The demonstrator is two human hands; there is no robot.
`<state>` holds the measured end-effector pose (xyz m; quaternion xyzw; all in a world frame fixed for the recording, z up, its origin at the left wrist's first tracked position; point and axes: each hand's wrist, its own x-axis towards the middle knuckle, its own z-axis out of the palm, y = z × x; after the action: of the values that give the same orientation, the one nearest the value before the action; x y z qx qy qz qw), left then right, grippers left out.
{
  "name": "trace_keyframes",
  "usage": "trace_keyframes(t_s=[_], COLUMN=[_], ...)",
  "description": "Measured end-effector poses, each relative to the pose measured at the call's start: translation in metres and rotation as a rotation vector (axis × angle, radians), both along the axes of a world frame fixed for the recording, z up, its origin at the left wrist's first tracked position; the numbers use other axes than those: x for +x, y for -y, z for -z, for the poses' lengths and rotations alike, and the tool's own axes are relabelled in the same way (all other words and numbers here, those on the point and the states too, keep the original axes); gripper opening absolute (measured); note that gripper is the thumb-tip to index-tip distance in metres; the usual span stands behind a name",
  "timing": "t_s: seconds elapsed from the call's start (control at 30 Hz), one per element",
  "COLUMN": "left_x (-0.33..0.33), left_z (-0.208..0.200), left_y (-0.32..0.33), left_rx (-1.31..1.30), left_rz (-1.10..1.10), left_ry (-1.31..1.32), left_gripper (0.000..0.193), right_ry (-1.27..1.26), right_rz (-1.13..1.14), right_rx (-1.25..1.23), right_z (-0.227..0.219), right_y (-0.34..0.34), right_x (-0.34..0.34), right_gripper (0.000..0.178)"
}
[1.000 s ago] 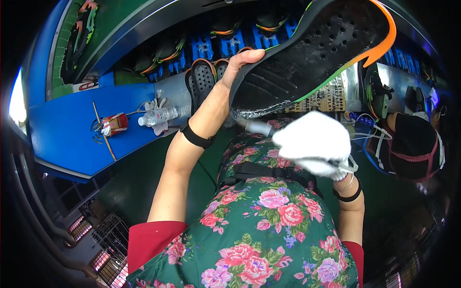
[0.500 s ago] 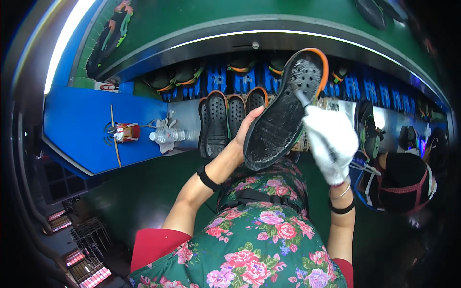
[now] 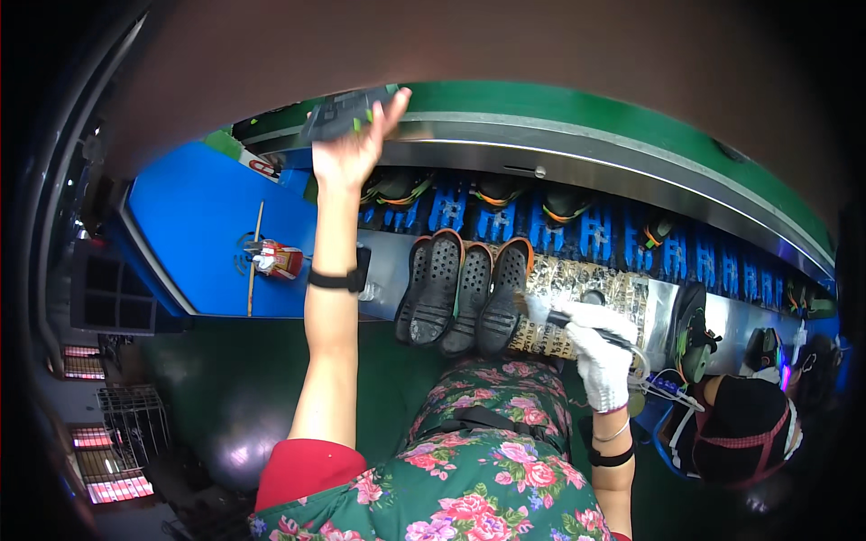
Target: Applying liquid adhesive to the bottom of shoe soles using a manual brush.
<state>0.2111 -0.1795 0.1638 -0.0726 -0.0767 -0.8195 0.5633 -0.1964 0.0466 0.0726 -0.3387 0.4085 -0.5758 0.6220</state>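
A single wide view looks steeply down from head height, close above the apron at lower centre, facing the surface across mid-frame (straight edges bow).

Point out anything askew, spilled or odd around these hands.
Nothing looks clearly spilled or askew. Two oddities: the left hand is bare while the right hand wears a white glove, and a blurred brown shape spans the top, hiding whatever lies behind it.

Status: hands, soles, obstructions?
Left hand at blurred dark piece, grip unclear. Right hand holds brush. Black soles lined up on bench. Brown blur covers view's top.
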Motion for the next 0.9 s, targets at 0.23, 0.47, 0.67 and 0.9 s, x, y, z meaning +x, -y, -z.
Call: trace_keyframes(t_s=[0.23, 0.47, 0.67, 0.9], left_x=[-0.019, -0.226, -0.276, -0.172], left_z=[0.037, 0.02, 0.016, 0.027], left_y=[0.018, 0.058, 0.099, 0.016], left_rx=[0.349, -0.709, -0.699, -0.359], left_rz=[-0.689, -0.974, -0.926, -0.737], left_ry=[0.229, 1.856, 2.005, 1.129], left_gripper=[0.075, 0.062, 0.06, 0.04], right_ry=[-0.134, 0.064, 0.091, 0.188], right_rz=[-0.054, 0.198, 0.287, 0.314], right_rx=[0.143, 0.186, 0.162, 0.176], right_z=[0.027, 0.04, 0.047, 0.053], right_y=[-0.009, -0.018, -0.025, -0.029], right_x=[0.004, -0.013, -0.022, -0.049], right_gripper=[0.027, 0.025, 0.026, 0.029])
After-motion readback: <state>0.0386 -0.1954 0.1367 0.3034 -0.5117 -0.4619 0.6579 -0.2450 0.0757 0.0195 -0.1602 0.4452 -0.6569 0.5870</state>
